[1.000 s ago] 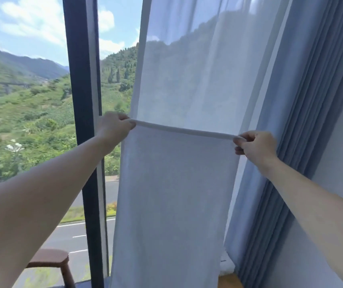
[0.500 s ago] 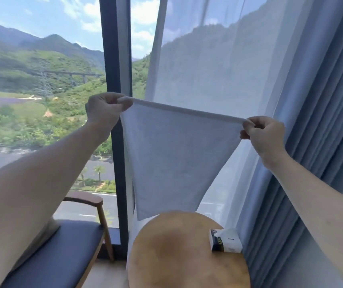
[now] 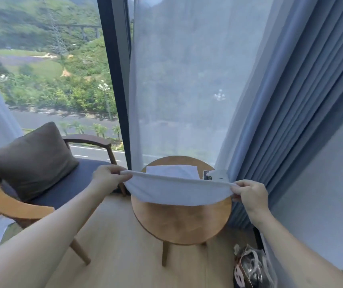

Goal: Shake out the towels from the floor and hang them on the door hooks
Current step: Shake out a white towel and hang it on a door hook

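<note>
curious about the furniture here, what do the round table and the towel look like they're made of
Round table: looks like wood with a smooth, slightly glossy warm-brown finish; faint grain and a soft sheen show. Towel: white soft cloth, probably cotton terry; it sags between the hands and has a thick rolled edge.

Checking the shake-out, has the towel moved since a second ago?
Yes. The towel has come down: earlier it was stretched high against the sheer curtain; now it hangs low over the round table.

Count: 2 hands, left hand (image 3: pixel 108 178) and right hand (image 3: pixel 249 195); 1 white towel (image 3: pixel 177 190); 1 round wooden table (image 3: pixel 184 221); 1 armchair (image 3: pixel 62 183); 1 cushion (image 3: pixel 31 161); 1 small box (image 3: pixel 216 175); 1 plastic bag (image 3: pixel 251 267).
</note>
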